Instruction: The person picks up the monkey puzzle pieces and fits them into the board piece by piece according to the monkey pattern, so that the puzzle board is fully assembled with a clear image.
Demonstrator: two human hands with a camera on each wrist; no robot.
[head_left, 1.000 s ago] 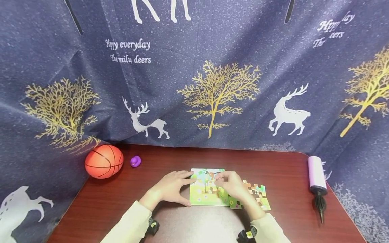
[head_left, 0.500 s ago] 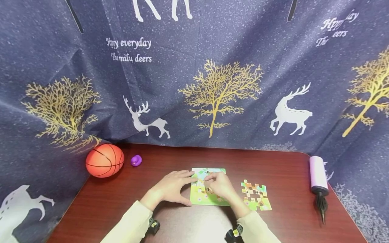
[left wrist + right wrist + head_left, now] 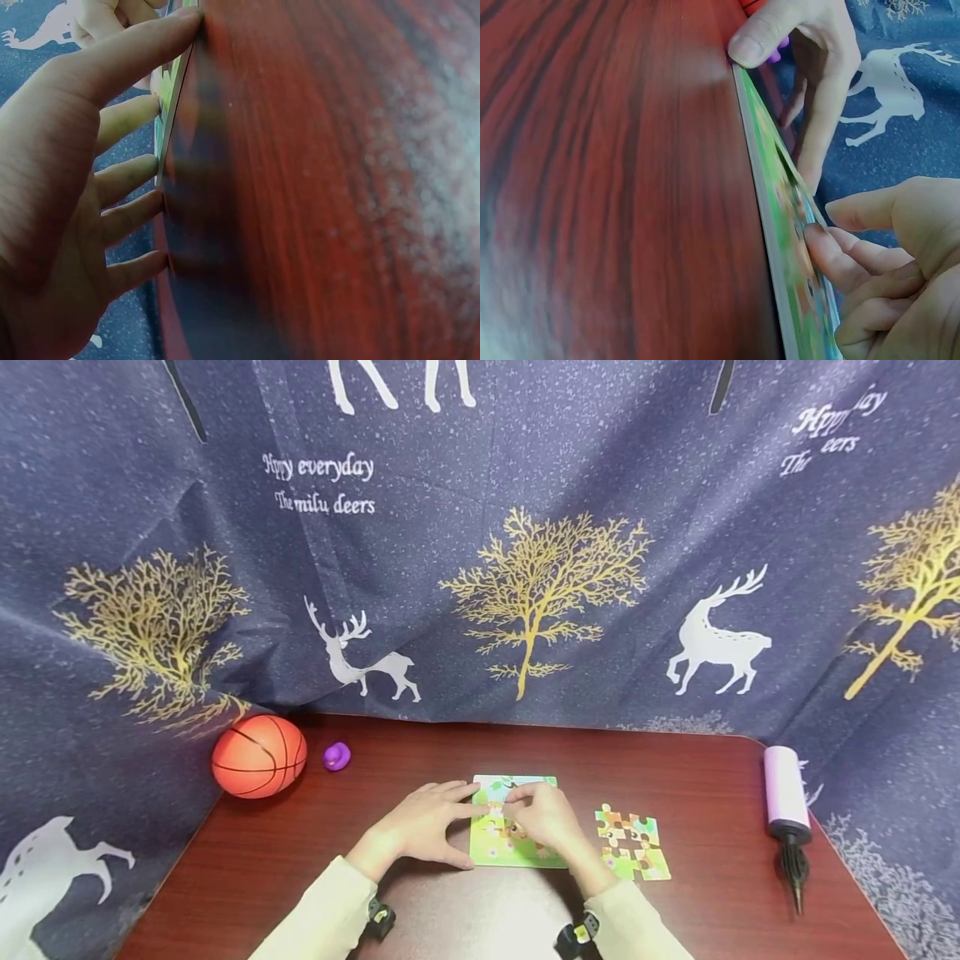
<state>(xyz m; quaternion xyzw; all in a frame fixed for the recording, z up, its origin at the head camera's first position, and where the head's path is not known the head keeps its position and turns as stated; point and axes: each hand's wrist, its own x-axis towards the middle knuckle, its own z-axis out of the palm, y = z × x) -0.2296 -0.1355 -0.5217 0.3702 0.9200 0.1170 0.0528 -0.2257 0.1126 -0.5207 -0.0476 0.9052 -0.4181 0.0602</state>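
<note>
A jigsaw board [image 3: 517,862] with a green and pale-blue picture lies flat in front of the person. My left hand [image 3: 431,820] rests at its left edge, fingers spread; the thumb is at the front left corner and the index finger reaches over the picture. My right hand [image 3: 543,814] bends over the board's middle. In the right wrist view, thumb and index fingertip [image 3: 821,240] pinch a thin puzzle piece [image 3: 808,201] close over the board. Fingers hide most of that piece. Other pieces [image 3: 633,837] lie loosely grouped right of the board.
An orange toy basketball [image 3: 259,757] and a purple rubber duck [image 3: 337,757] sit at the back left of the wooden table [image 3: 420,752]. A pink-and-black hand pump [image 3: 786,793] lies on the right. Behind the table hangs a blue curtain [image 3: 420,568] printed with deer and trees.
My right hand has moved left across the board to its middle, then stayed about there. The left index finger has reached slightly further over the board.
</note>
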